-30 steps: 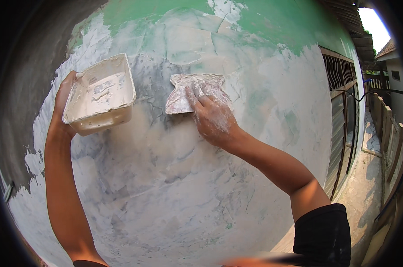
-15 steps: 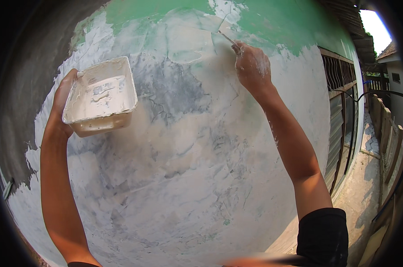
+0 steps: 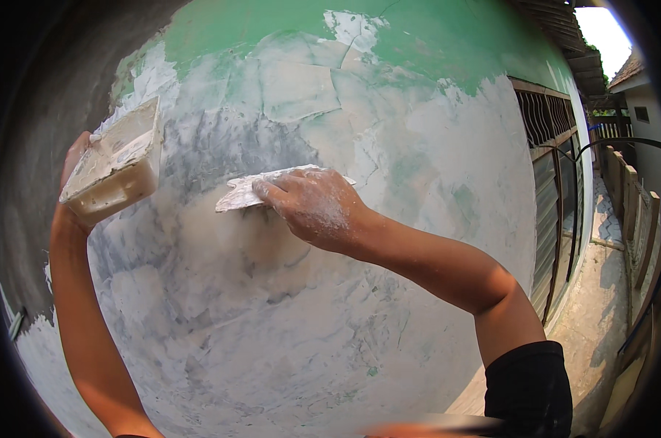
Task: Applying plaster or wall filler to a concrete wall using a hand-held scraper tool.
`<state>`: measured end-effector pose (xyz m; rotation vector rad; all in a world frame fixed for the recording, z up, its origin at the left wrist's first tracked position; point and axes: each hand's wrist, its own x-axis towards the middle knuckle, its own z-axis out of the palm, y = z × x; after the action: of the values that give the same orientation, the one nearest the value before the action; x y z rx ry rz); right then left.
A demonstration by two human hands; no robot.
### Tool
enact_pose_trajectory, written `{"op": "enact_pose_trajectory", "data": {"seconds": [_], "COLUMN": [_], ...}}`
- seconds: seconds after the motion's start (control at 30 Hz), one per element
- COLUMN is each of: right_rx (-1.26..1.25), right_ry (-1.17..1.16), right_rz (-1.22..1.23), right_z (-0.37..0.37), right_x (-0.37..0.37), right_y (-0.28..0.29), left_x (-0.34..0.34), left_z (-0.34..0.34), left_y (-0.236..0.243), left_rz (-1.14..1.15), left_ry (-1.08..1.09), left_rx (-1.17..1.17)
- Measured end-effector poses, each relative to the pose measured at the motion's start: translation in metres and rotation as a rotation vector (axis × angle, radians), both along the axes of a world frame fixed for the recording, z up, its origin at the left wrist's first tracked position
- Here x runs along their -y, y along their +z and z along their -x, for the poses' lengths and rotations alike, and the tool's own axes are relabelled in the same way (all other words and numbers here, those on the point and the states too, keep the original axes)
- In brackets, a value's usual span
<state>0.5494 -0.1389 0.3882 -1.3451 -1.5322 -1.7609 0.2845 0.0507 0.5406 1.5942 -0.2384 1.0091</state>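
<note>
While its fingers press along the back of the blade, the right hand keeps a closed grip on a flat putty scraper, white with filler and laid flat against the wall near the middle of the skimmed patch. That scraper's thin edge points toward the wall's left side, touching the wet grey-white coat. Up toward the left edge of the wall, the left hand is wrapped under a white rectangular tub, tilted, its inside smeared with putty. Above both, bare green paint runs along the wall's top. Barred windows stand along the right end, with a fence beyond.
</note>
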Motion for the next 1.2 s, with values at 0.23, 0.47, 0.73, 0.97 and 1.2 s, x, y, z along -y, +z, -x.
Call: {"op": "enact_pose_trajectory", "data": {"seconds": [0.23,0.47,0.73,0.97,1.2], "right_rx": [-0.229,-0.218,-0.229,-0.214,-0.149], "right_ry": [-0.002,-0.101,-0.045,-0.245,-0.142], "right_rz": [-0.495,-0.117,-0.152,-0.690,-0.055], "right_z": [-0.058,-0.068,-0.041,-0.121,-0.011], "right_x": [0.056,-0.006,0.046,0.055,0.004], "right_y": [0.049,-0.029,-0.023,0.018,-0.032], "left_x": [-0.007,-0.009,-0.025,-0.006,-0.068], "left_z": [-0.002,-0.006,-0.012,-0.042,-0.008], "left_y": [-0.007,-0.012,-0.010,-0.016,0.003], "left_rz": [-0.009,-0.080,-0.062,-0.047,-0.105], "left_ry": [0.132,0.262,0.262,0.341,0.105], "left_rx": [-0.016,-0.002,0.000,0.002,-0.024]}}
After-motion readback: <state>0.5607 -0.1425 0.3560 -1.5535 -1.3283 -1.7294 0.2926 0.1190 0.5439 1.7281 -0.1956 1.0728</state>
